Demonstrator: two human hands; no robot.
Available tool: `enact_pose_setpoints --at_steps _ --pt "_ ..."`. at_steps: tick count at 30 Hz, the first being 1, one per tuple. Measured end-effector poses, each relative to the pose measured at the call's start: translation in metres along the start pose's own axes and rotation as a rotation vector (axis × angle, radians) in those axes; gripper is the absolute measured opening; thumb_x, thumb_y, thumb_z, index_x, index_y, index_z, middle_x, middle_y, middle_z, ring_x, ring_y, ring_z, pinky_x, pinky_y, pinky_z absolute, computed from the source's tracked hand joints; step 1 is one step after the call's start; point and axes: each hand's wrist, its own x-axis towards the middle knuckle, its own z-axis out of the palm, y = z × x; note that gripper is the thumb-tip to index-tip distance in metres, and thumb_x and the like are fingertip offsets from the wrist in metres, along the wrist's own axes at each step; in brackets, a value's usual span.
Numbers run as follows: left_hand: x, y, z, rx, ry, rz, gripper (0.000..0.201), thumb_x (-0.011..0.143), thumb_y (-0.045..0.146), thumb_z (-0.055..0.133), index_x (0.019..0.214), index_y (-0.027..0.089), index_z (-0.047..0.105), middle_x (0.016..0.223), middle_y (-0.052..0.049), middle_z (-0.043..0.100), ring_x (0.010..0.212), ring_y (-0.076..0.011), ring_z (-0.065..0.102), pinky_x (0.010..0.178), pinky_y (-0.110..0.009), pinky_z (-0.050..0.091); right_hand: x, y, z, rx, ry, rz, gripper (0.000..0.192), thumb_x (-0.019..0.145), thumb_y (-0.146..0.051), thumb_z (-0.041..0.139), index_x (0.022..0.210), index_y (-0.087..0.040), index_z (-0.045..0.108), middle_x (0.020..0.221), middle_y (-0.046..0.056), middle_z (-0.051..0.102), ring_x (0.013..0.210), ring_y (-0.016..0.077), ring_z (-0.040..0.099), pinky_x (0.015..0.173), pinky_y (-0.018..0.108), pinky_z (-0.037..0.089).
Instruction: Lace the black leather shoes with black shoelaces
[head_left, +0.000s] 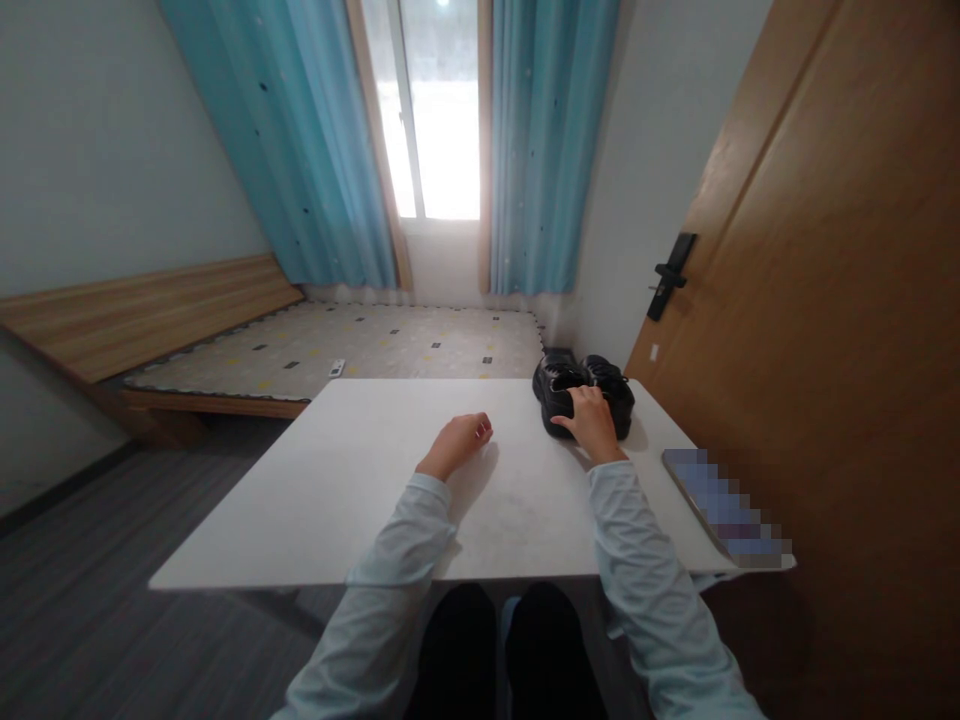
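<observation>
A pair of black shoes (583,392) sat side by side, upright, at the far right corner of a white table (360,480) — glossy, chunky-soled, the near heels touched by the right hand (596,425).

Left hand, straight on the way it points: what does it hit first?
Probably nothing on the table: the left hand is curled, pointing toward the far edge, with only bare top ahead. The shoes sit off to its right, under the right hand.
</observation>
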Motion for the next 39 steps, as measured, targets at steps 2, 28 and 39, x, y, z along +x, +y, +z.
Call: enact_pose_setpoints --at_steps 2,28,39 --pt "0.0 0.0 0.0 -0.007 0.001 0.002 0.014 0.084 0.019 0.053 0.088 0.017 0.066 0.085 -0.005 0.071 0.073 -0.0134 0.064 0.069 -0.022 0.047 0.0 0.0 -0.002 0.011 -0.009 -0.003 0.031 0.079 -0.034 0.068 0.103 -0.015 0.061 0.1 0.012 0.064 0.098 0.0284 0.052 0.075 0.036 0.041" --pt "0.002 0.003 -0.007 -0.117 0.215 -0.137 0.022 0.089 0.035 0.051 0.084 0.018 0.065 0.081 -0.005 0.071 0.071 -0.016 0.066 0.069 -0.025 0.047 -0.009 -0.046 -0.002 0.27 -0.006 -0.188 0.024 0.08 -0.036 0.067 0.097 -0.02 0.065 0.099 0.008 0.068 0.097 0.0261 0.054 0.085 0.04 0.032" --pt "0.003 0.008 -0.012 -0.503 0.306 -0.093 0.035 0.077 0.035 0.066 0.107 0.017 0.059 0.099 -0.006 0.067 0.075 -0.0134 0.065 0.07 -0.025 0.053 -0.019 -0.072 -0.006 0.662 -0.065 -0.444 0.03 0.071 -0.04 0.075 0.089 -0.017 0.069 0.085 0.008 0.069 0.08 0.0211 0.062 0.077 0.035 0.044"
